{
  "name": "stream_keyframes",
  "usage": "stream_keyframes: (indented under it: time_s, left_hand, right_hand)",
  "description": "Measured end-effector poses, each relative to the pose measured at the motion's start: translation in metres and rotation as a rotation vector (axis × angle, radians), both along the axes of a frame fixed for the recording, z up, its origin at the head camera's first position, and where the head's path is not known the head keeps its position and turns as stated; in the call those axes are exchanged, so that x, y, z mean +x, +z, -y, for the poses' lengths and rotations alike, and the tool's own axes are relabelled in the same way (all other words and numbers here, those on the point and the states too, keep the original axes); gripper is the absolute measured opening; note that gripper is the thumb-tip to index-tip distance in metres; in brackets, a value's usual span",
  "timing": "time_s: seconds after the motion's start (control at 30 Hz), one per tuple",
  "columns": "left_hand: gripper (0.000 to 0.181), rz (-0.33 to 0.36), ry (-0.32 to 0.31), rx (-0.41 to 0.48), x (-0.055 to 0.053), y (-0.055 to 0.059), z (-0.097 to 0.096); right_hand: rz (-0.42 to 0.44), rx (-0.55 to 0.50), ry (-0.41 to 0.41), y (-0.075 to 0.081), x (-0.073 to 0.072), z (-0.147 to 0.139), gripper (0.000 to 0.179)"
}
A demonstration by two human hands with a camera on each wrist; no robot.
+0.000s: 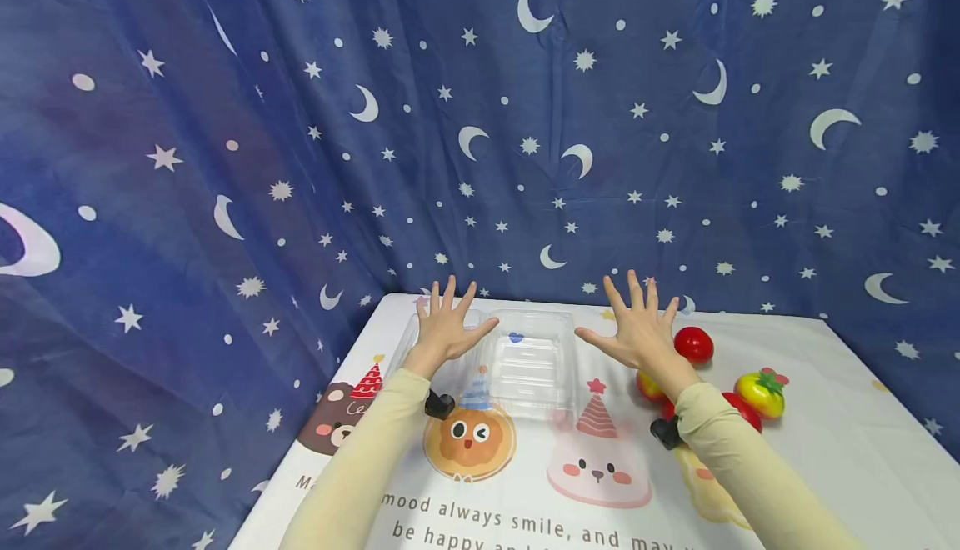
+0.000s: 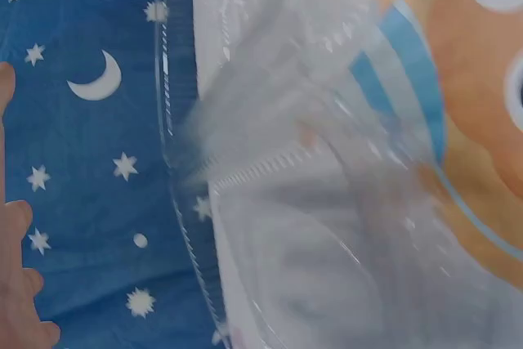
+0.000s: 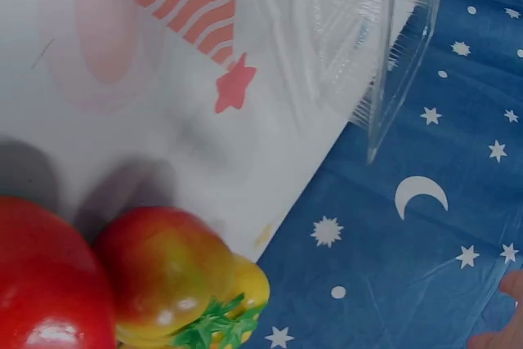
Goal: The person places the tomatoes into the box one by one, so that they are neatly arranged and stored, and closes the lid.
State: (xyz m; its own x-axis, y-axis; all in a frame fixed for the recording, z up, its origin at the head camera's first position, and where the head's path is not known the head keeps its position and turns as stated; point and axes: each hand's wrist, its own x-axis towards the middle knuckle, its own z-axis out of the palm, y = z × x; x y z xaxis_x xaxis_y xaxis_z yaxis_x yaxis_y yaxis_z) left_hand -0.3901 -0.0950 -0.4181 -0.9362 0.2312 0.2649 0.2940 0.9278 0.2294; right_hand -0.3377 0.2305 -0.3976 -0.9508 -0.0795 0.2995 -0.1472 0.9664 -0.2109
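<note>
My left hand [image 1: 446,332] is held up with its fingers spread, overlapping the left part of a clear plastic clamshell box [image 1: 531,410] in the head view. Nothing is in its grasp. The box lies unfolded towards the back of the table, and its clear walls [image 2: 270,165] fill much of the left wrist view. Fingers also stretch wide on my right hand [image 1: 639,332], which holds nothing. Beside that hand sit several toy fruits: a red one [image 1: 693,345], a yellow-red one with green leaves [image 1: 761,395], and others partly hidden by the forearm.
A white printed tablecloth [image 1: 832,450] with cartoon faces and lettering covers the table. Behind and to the left hangs a dark blue curtain [image 1: 420,175] with moons and stars. Small black devices [image 1: 439,405] sit at both wrists.
</note>
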Motion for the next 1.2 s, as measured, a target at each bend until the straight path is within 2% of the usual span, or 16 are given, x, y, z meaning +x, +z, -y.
stream_keyframes:
  time_s: [0.27,0.37,0.57,0.7,1.03,1.2]
  left_hand:
    - [0.087,0.065,0.046,0.042,-0.001,-0.012,0.031]
    - [0.085,0.059,0.051,0.084,-0.003,-0.015,0.040]
    - [0.068,0.034,0.068,0.165,-0.005,-0.026,0.057]
    - [0.062,0.021,0.083,0.195,-0.006,-0.035,0.065]
    - [0.061,0.086,0.140,0.264,-0.001,-0.055,0.081]
    - [0.066,0.092,0.140,0.304,0.000,-0.063,0.087]
  right_hand:
    - [0.020,0.006,0.008,-0.003,-0.001,0.000,0.104]
    - [0.014,0.004,0.012,-0.004,-0.001,0.000,0.104]
    - [0.024,0.015,0.011,-0.005,-0.002,-0.002,0.104]
    - [0.027,0.032,0.003,-0.006,-0.001,-0.005,0.105]
    - [0.031,0.021,0.008,-0.008,0.002,-0.011,0.104]
    - [0.045,0.018,0.004,-0.008,0.003,-0.015,0.103]
